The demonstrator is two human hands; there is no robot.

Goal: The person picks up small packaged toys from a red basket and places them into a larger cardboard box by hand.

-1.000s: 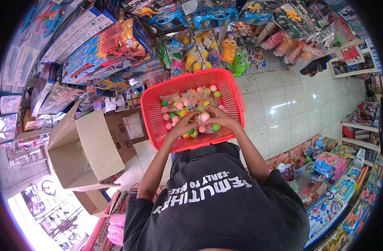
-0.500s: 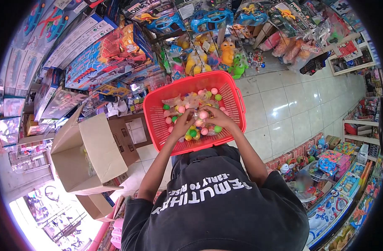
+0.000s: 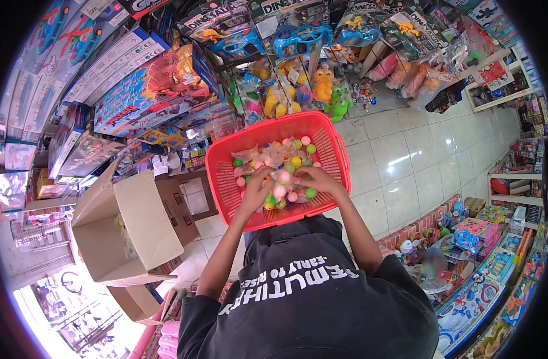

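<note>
A red plastic basket rests in front of my body with several small pink, green and yellow balls inside, some in clear plastic bags. My left hand is in the basket, its fingers curled at the left side of a clear bag of pink balls. On the bag's right side, my right hand has its fingers bent toward it. The fingertips of both hands are partly hidden among the bag and balls.
An open cardboard box stands left of the basket. Packaged toys hang beyond it, and boxed toys are stacked at upper left. Tiled floor lies to the right, beside a low display of toys.
My hands have moved slightly lower and farther apart around the clear bag. The basket and surroundings sit a little lower in view.
</note>
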